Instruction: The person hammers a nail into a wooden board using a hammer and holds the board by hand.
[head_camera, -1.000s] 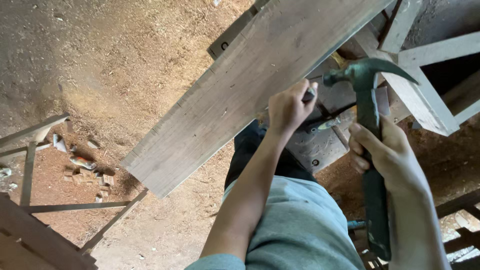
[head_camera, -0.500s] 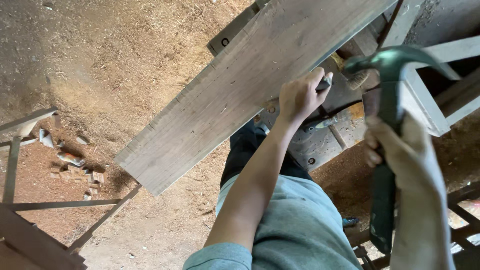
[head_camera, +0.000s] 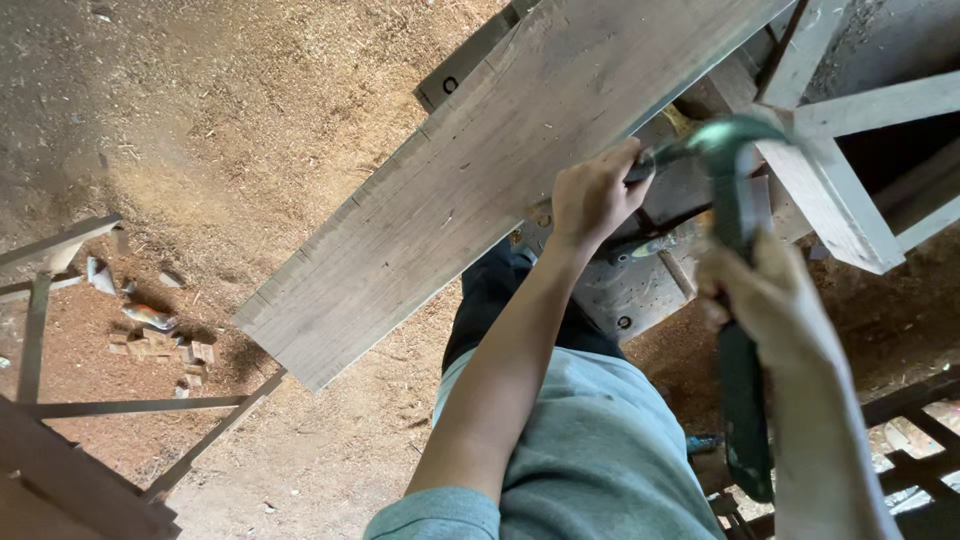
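Beside the plank (head_camera: 480, 190) edge, left hand (head_camera: 592, 195) pinches a small dark piece while right hand (head_camera: 770, 300) grips the hammer (head_camera: 738, 200), head blurred just right of it.

Packages: none were in view.
Labels: none showed on anything.
Signs: none stood or hung anywhere.
Screens: none were in view.
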